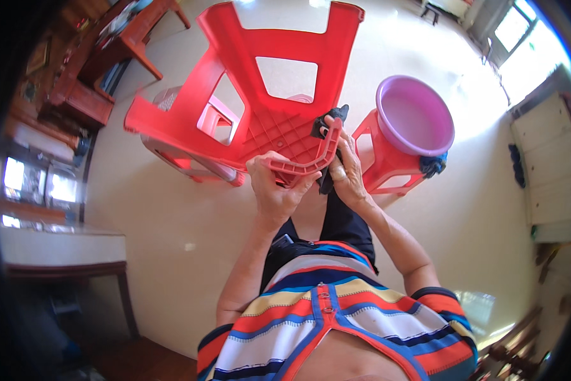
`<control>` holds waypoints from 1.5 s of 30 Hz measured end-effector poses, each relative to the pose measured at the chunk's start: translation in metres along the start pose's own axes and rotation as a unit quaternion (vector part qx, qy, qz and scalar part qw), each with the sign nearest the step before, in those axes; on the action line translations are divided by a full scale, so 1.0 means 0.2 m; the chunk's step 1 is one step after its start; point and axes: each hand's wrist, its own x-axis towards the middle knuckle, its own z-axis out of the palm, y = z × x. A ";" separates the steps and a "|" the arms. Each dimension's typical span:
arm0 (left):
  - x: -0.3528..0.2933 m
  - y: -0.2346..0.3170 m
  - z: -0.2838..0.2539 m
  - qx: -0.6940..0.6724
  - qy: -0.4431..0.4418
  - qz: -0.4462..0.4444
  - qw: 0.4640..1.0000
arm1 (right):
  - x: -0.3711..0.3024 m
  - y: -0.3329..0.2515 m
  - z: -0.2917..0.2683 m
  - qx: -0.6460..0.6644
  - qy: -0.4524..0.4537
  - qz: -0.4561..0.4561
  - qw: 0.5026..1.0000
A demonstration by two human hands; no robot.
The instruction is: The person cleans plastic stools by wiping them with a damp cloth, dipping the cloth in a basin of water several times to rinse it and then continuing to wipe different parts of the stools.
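Two bare hands are at work on one red stool (276,130), which is turned so that its ribbed underside shows. The left hand (274,189) is closed, thumb and fingers gripping the stool's leg end nearest the person. The right hand (347,168) is curled around one black cloth (340,113), holding it against the right side of that same leg end. Four legs of the stool are in view: the gripped one, one reaching left and two pointing away from the person.

Behind the stool's left side more pink plastic (204,114) shows; how many pieces it makes, I cannot tell. To the right of the stool, just beside it, stands one second stool (387,171), also red, bearing one purple basin (393,136). One dark blue cloth (433,165) hangs at the basin's near right side.

Farther out are two worktops: one reddish-brown worktop (136,39) beyond the upturned stool to the left, and one pale-sided worktop (63,247) to its left, nearer the person.
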 end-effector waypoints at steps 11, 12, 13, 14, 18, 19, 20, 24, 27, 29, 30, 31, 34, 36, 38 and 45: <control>0.09 0.05 0.01 -0.130 -0.036 -0.055 0.989 | 0.72 0.43 -0.05 0.036 0.239 0.109 0.964; 0.08 0.03 0.01 -0.121 -0.046 -0.075 0.989 | 0.76 0.43 -0.05 0.056 0.252 0.151 0.954; 0.07 0.01 0.00 -0.111 -0.058 -0.094 0.988 | 0.77 0.44 -0.05 0.077 0.266 0.192 0.942; 0.06 -0.02 0.00 -0.127 -0.053 -0.103 0.985 | 0.75 0.44 -0.05 0.119 0.254 0.174 0.944; 0.05 0.00 -0.01 -0.157 -0.046 -0.146 0.976 | 0.51 0.36 0.09 0.195 0.210 0.236 0.929; 0.05 0.02 0.00 -0.163 -0.047 -0.156 0.973 | 0.42 0.33 0.13 0.199 0.193 0.233 0.932; 0.06 0.02 0.01 -0.171 -0.030 -0.138 0.975 | 0.33 0.29 0.17 0.160 0.182 0.237 0.941; 0.05 0.03 0.00 -0.133 -0.044 -0.084 0.987 | 0.09 0.04 0.23 0.168 0.200 0.298 0.918; 0.05 0.03 0.00 -0.124 0.005 -0.046 0.991 | 0.20 0.04 0.17 0.159 0.157 0.308 0.925; 0.06 0.00 0.00 -0.143 -0.015 -0.081 0.986 | 0.37 0.15 0.14 0.090 0.176 0.298 0.934; 0.06 0.00 0.00 -0.154 -0.021 -0.096 0.983 | 0.46 0.22 0.10 0.079 0.186 0.278 0.939; 0.06 0.00 0.00 -0.165 -0.027 -0.110 0.980 | 0.57 0.29 0.07 0.075 0.207 0.289 0.932; 0.07 0.04 0.03 -0.135 -0.036 -0.059 0.989 | 0.83 0.57 -0.10 0.011 0.281 0.237 0.930; 0.09 0.06 0.00 -0.188 -0.050 -0.128 0.972 | 0.95 0.56 -0.15 -0.038 0.274 0.202 0.939; 0.11 0.06 0.01 -0.174 -0.059 -0.093 0.979 | 1.01 0.57 -0.23 -0.064 0.242 0.134 0.959; 0.15 0.02 -0.02 -0.160 -0.076 -0.016 0.984 | 0.98 0.53 -0.30 0.002 0.149 0.171 0.974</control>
